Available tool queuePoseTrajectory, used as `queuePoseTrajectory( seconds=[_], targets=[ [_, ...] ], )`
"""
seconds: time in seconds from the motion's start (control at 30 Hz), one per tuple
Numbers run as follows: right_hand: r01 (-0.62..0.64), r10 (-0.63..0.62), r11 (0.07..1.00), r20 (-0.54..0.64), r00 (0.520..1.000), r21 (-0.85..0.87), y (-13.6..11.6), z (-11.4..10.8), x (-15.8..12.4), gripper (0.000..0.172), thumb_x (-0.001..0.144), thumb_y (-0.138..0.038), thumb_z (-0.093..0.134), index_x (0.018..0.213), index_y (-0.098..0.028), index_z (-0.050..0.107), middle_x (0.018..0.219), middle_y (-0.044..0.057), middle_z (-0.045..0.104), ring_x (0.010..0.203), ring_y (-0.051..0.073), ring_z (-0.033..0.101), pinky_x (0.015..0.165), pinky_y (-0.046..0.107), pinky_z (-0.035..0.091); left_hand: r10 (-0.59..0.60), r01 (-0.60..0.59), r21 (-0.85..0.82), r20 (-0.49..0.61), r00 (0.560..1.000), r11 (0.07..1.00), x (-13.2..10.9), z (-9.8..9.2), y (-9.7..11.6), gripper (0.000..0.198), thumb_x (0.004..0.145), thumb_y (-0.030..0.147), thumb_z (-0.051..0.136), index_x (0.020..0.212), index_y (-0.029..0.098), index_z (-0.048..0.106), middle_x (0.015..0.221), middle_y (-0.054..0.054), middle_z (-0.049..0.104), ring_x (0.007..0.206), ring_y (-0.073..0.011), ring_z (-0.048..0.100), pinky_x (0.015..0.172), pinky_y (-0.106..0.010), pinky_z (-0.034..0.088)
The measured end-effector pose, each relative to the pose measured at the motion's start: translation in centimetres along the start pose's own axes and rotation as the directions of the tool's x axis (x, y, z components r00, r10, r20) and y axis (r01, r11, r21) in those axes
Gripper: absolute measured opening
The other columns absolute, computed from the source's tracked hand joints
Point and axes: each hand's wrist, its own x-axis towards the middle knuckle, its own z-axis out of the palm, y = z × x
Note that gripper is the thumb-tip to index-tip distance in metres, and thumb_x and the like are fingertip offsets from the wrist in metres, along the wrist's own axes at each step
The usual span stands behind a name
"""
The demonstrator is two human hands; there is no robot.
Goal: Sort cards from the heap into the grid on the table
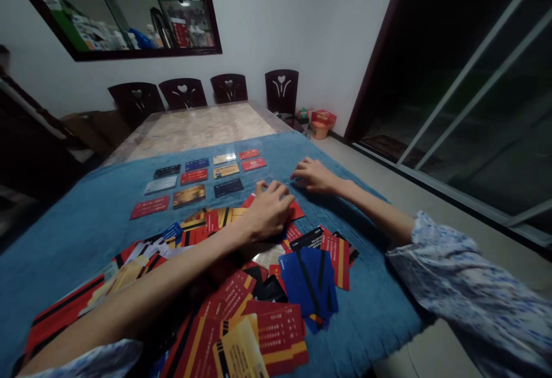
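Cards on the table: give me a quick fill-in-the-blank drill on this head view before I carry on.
1. The left hand lies on a card coloured ___.
2. The right hand rests on the cloth, which is ___.
3. Among the laid-out cards, the nearest row holds ___.
4. The chairs at the far end of the table number ___.

Missing words: red; blue; three; four.

Bare forearms, loose pale sleeves w/ small blue print
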Motion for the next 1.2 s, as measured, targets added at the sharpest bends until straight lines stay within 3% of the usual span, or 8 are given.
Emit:
queuePoseTrajectory(
  seconds=[0.2,0.37,0.5,0.73,0.9,1.03,1.2],
  targets=[
    [0.322,-0.312,0.932,-0.086,0.946,0.165,-3.0,-2.6,-7.1,0.037,0.093,-0.042,0.051,0.118,-0.018,0.064,0.111,0.014,0.061,0.104,0.026,0.047,0.089,0.044,0.039,0.219,-0.220,-0.118,-0.022,0.975,0.968,-2.0,-1.6,3.1,0.026,0.090,0.025,0.049,0.114,0.018,0.058,0.117,-0.012,0.060,0.111,-0.0270,0.048,0.095,-0.049,0.031],
    [0.352,-0.375,0.893,0.031,0.926,0.280,-5.4,-4.3,-12.8,0.056,0.089,-0.055,0.055,0.130,-0.017,0.058,0.122,0.017,0.058,0.110,0.028,0.048,0.093,0.048,0.041,0.387,-0.378,-0.236,-0.009,0.922,0.895,-3.6,-2.8,4.4,0.039,0.088,0.032,0.052,0.124,0.017,0.053,0.126,-0.015,0.058,0.114,-0.0280,0.049,0.095,-0.047,0.034],
    [0.357,-0.392,0.884,0.066,0.917,0.301,-6.3,-4.1,-15.3,0.073,0.084,-0.061,0.059,0.144,-0.022,0.047,0.136,0.017,0.052,0.119,0.031,0.046,0.096,0.051,0.041,0.490,-0.463,-0.318,0.007,0.872,0.827,-4.4,-3.1,5.7,0.043,0.087,0.037,0.052,0.126,0.018,0.052,0.134,-0.015,0.055,0.119,-0.0305,0.047,0.096,-0.048,0.035],
    [0.369,-0.398,0.888,0.056,0.916,0.274,-6.8,-3.5,-15.1,0.063,0.089,-0.052,0.055,0.144,-0.023,0.046,0.139,0.018,0.050,0.122,0.032,0.046,0.097,0.053,0.041,0.635,-0.588,-0.346,0.032,0.772,0.731,-4.8,-2.3,7.7,0.039,0.081,0.033,0.055,0.117,0.019,0.057,0.125,-0.011,0.061,0.113,-0.0298,0.050,0.095,-0.048,0.038],
    [0.413,-0.426,0.875,-0.004,0.905,0.252,-6.6,-2.8,-13.8,0.054,0.093,-0.045,0.052,0.141,-0.019,0.049,0.134,0.019,0.053,0.117,0.029,0.050,0.095,0.048,0.044,0.692,-0.664,-0.252,0.034,0.721,0.704,-4.2,-2.1,7.2,0.028,0.081,0.035,0.053,0.104,0.020,0.060,0.118,-0.012,0.063,0.110,-0.0287,0.051,0.108,-0.050,0.030],
    [0.409,-0.403,0.888,-0.071,0.912,0.210,-6.3,-1.6,-12.8,0.049,0.097,-0.045,0.047,0.138,-0.018,0.051,0.130,0.019,0.054,0.112,0.026,0.053,0.092,0.045,0.046,0.689,-0.676,-0.178,0.012,0.725,0.715,-3.9,-1.8,5.8,0.026,0.084,0.035,0.052,0.104,0.020,0.060,0.118,-0.013,0.062,0.110,-0.0279,0.052,0.109,-0.051,0.029],
    [0.346,-0.340,0.932,-0.070,0.938,0.109,-5.9,-0.2,-11.0,0.048,0.098,-0.045,0.046,0.139,-0.020,0.051,0.128,0.017,0.057,0.111,0.025,0.056,0.090,0.045,0.048,0.673,-0.667,-0.093,0.055,0.738,0.739,-3.6,-1.6,3.7,0.026,0.091,0.035,0.048,0.111,0.021,0.058,0.124,-0.014,0.059,0.114,-0.0266,0.051,0.108,-0.048,0.029]
  ],
)
